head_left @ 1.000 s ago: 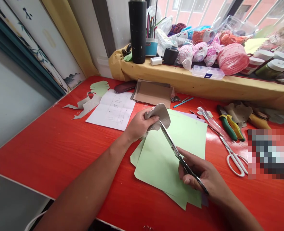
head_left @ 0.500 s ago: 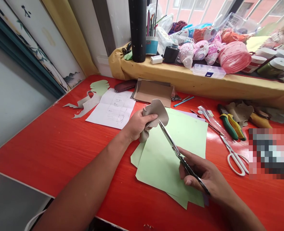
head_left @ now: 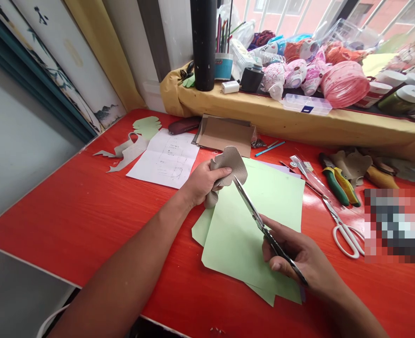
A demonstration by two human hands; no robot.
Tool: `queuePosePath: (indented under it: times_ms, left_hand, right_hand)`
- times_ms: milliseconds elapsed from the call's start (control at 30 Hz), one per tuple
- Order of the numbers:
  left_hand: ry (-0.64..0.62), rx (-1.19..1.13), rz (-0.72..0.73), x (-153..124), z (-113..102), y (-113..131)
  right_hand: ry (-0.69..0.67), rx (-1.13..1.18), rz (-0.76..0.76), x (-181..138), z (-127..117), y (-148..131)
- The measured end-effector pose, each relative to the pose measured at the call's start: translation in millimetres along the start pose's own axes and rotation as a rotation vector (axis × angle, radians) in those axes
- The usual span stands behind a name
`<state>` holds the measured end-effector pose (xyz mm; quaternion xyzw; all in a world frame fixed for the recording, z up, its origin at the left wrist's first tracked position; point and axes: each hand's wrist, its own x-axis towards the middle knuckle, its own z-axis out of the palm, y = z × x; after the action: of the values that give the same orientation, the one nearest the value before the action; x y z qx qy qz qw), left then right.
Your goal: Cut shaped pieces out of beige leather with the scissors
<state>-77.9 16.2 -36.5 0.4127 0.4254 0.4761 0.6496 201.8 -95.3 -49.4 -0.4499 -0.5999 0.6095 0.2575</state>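
My left hand (head_left: 203, 182) pinches a grey-beige piece of leather-like material (head_left: 236, 164) with rounded, wavy edges; one lobe hangs below the fingers. A pair of scissors (head_left: 247, 203) is held in my right hand (head_left: 292, 253), its dark handles running along the fingers. The blades look closed, and their tips touch or nearly touch the lower edge of the piece. Beneath both hands lie light green sheets (head_left: 260, 239), stacked unevenly on the red table (head_left: 88, 211).
White paper with drawn lines (head_left: 161, 157) lies left of centre, beside grey offcuts (head_left: 132, 152). Brown boards (head_left: 225, 134) rest at the back. On the right are white-handled scissors (head_left: 346, 234) and green-yellow pliers (head_left: 337, 180). A crowded windowsill (head_left: 228, 105) runs behind.
The whole view has shifted slightly. Both hands, the scissors and the grey-beige piece keep nearly the same positions.
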Motion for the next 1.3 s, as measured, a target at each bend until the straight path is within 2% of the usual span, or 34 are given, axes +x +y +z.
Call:
queuePosePath:
  times_ms: [267,500,733,867,1000,1300]
  left_hand:
    - [-0.050,0.060,0.032,-0.6,-1.7,-3.1]
    - [-0.041,0.075,0.040,-1.8,2.6,-2.3]
    - [-0.030,0.112,0.033,-3.2,3.5,-0.8]
    - [-0.031,0.167,0.106,-5.3,4.5,2.5]
    - [-0.055,0.184,0.160,-6.4,4.4,3.0]
    - [-0.041,0.193,0.150,-5.5,2.9,2.0]
  right_hand:
    - [-0.026,0.014,-0.004,0.2,1.7,2.2]
    - [0.009,-0.042,0.053,1.2,4.8,-8.7]
    - [0.012,-0.047,0.037,1.3,5.3,-8.6]
    - [0.019,-0.041,0.067,0.8,6.1,-12.7]
    - [0.016,-0.028,0.019,1.4,4.9,-4.8]
    - [0.030,-0.079,0.016,0.6,2.9,1.5]
